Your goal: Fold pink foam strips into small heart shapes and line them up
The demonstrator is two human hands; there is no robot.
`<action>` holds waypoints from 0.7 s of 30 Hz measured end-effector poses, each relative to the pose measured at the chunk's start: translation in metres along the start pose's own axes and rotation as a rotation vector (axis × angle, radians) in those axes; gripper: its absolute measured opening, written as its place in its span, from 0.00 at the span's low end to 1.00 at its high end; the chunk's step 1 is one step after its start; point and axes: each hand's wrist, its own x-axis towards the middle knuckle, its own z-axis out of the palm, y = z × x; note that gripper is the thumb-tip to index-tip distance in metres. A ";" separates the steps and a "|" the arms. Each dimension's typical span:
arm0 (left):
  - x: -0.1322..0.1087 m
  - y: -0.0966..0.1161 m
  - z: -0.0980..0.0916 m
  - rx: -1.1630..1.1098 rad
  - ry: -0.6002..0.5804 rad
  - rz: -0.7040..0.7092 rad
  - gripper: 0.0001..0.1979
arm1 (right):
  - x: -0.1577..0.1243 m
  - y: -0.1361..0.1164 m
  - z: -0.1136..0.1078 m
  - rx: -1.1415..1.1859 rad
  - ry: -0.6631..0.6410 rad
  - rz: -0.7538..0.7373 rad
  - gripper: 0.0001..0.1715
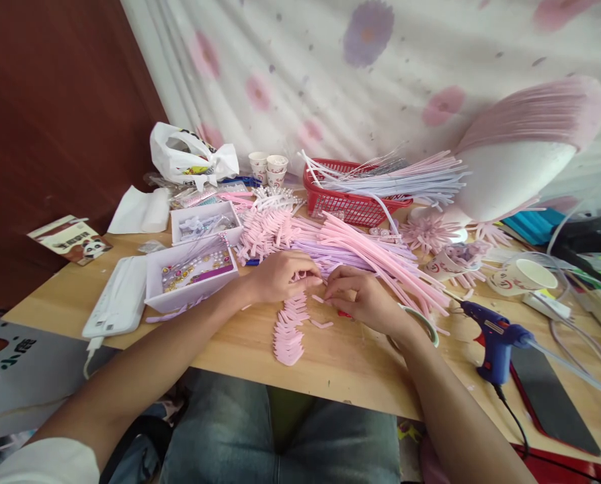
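Note:
My left hand [283, 277] is closed in a pinch at the upper end of a strip of folded pink pipe cleaner pieces [289, 333], which hangs down toward me on the wooden table. Close by on the right, my right hand [362, 297] has its thumb and fingertips pressed together; anything between them is too small to make out. A short bent pink piece [321, 324] lies between the hands. Just beyond them are long pink pipe cleaners [381, 259], lilac ones [331, 252] and a heap of short pink folded pieces [267, 232]. Scissors [430, 329] lie partly under my right wrist.
White boxes of beads and trinkets [189, 296] and a white power bank [116, 296] are on the left. Behind stands a red basket [348, 205] of pipe cleaners. A blue glue gun [497, 336], a dark phone [552, 396] and a paper cup [525, 277] occupy the right.

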 end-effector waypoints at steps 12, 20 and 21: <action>-0.001 -0.008 0.002 0.163 0.218 -0.227 0.14 | -0.005 -0.001 0.001 -0.126 -0.204 0.015 0.04; -0.003 -0.021 0.005 0.402 0.144 -0.220 0.09 | -0.004 -0.008 0.004 -0.135 -0.141 -0.027 0.05; -0.003 -0.022 0.005 0.423 0.122 -0.199 0.10 | -0.003 -0.006 0.004 -0.152 -0.067 -0.029 0.06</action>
